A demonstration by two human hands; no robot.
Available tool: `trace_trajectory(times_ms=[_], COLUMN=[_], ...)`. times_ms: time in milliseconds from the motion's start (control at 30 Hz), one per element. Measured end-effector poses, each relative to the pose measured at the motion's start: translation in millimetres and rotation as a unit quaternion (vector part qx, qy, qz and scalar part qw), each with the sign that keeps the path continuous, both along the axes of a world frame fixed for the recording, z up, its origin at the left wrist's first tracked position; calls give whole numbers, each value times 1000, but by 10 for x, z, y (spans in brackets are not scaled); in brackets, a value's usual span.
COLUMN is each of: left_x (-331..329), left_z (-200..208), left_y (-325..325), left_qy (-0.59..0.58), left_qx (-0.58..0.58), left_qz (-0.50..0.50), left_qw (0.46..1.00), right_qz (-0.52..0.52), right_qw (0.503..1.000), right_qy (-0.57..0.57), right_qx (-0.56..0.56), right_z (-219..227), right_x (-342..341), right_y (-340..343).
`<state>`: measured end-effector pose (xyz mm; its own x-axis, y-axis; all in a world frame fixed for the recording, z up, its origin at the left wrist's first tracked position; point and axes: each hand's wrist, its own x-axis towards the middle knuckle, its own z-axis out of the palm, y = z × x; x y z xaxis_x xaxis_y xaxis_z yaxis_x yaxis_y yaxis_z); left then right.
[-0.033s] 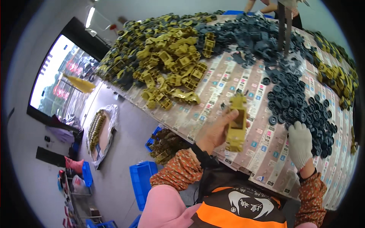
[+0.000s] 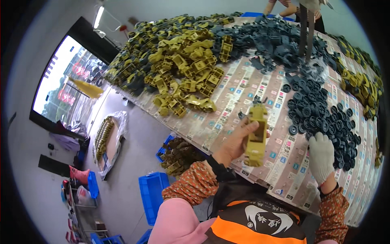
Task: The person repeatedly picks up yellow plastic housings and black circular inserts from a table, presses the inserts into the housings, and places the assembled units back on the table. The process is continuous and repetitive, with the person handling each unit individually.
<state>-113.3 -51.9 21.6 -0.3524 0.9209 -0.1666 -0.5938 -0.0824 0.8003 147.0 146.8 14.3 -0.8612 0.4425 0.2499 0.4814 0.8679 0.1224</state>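
My bare left hand [image 2: 235,142] is closed around an olive-yellow plastic toy vehicle body [image 2: 256,148], holding it upright above the table with its rectangular opening showing. My right hand [image 2: 321,156], in a white knitted glove, is at the near left edge of a pile of dark toy wheels [image 2: 308,105]. Its fingers are bent down and drawn together among the wheels; the glove hides what is under the fingertips. Just beyond the vehicle body, small dark plastic pieces [image 2: 258,100] lie on the table.
Olive-yellow vehicle bodies [image 2: 183,61] are heaped at the table's far left, dark plastic parts [image 2: 280,46] at the back. More yellow parts [image 2: 357,87] lie at the right. A metal post [image 2: 304,36] stands behind. Blue crates [image 2: 152,195] are on the floor. Another person's arms [image 2: 280,7] show at the far edge.
The vehicle body in my left hand has shifted slightly toward me and to the right, tilting a little. My right hand stays at the wheels.
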Motion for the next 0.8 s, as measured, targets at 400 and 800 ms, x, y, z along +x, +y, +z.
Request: trace_trajectory(times_ms=[400,800], left_x=[781,1205], left_z=[-195,-370], left_y=[-67,-18], left_qy=[-89,79], left_qx=[-55,-30], left_qz=[-56,-44], left_qw=[993,995], right_qz=[-1,-48], right_qw=[827,772], right_qy=[238,340], right_qx=[-509,-534], right_z=[326,97], right_x=[55,34], right_y=[-477,-865])
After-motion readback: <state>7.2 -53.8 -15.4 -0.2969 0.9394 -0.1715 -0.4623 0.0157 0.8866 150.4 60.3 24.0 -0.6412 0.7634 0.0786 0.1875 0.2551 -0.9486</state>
